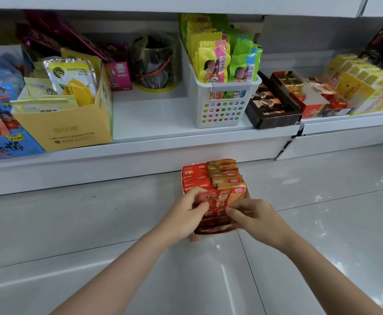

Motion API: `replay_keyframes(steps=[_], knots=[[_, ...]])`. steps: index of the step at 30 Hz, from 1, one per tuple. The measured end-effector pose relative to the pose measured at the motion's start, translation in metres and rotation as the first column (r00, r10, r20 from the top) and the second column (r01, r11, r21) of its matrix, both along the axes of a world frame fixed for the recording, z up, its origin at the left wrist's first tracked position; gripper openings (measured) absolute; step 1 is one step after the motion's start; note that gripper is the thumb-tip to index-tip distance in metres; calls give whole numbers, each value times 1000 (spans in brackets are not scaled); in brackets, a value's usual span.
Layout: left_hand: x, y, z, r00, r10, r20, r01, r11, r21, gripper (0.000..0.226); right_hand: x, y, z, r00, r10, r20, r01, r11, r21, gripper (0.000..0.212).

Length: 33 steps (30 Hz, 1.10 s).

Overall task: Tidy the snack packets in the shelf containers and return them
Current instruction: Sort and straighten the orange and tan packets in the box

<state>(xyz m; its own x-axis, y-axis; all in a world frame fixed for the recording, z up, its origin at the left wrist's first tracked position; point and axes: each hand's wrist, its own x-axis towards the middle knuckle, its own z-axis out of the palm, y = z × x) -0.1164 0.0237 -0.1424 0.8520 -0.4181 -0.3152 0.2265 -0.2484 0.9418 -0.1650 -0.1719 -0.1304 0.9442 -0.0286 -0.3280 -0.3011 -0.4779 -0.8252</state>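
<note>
Red packet [215, 199] pinched between left hand [189, 215] and right hand [257, 218].

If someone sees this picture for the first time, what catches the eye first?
Low in the centre, the left hand and right hand pinch a red foil snack packet above a white container of red and brown packets. On the shelf above stands a white perforated plastic basket.

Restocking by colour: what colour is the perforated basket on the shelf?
White basket, head view.
</note>
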Motion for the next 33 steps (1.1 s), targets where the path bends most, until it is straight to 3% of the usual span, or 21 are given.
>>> replay_keyframes(steps=[4, 8, 19, 22, 24, 27, 30, 33], knots=[[-1, 9, -1, 1000, -17, -14, 17, 1000, -7, 17, 3, 3, -1, 998, -65, 11, 65, 997, 34, 14], [6, 10, 4, 989, -41, 144, 21, 990, 140, 18, 5, 7, 2, 998, -68, -4, 68, 997, 40, 14], [15, 22, 4, 998, 44, 55, -51, 987, 151, 24, 3, -3, 8, 995, -72, -65, 71, 997, -30, 23], [4, 27, 4, 992, -77, 103, 58, 982, 182, 21, 6, -4, 13, 993, -121, -9, 120, 990, -79, 38], [-9, 30, 3, 972, -196, 130, 164, 961, 222, 22, 14, -5, 16, 976, -198, 89, 209, 969, -131, 29], [-20, 31, 2, 969, -197, 147, 163, 963, 215, 29, 29, 4, 17, 973, -61, 223, 122, 955, -272, 11], [-15, 30, 3, 970, -141, 198, 94, 969, 227, 23, 42, 21, 14, 954, 118, 277, -6, 927, -374, 17], [-11, 30, 3, 983, -55, 177, 31, 990, 137, 13, 47, 30, 11, 930, 247, 271, -92, 873, -480, 19]])
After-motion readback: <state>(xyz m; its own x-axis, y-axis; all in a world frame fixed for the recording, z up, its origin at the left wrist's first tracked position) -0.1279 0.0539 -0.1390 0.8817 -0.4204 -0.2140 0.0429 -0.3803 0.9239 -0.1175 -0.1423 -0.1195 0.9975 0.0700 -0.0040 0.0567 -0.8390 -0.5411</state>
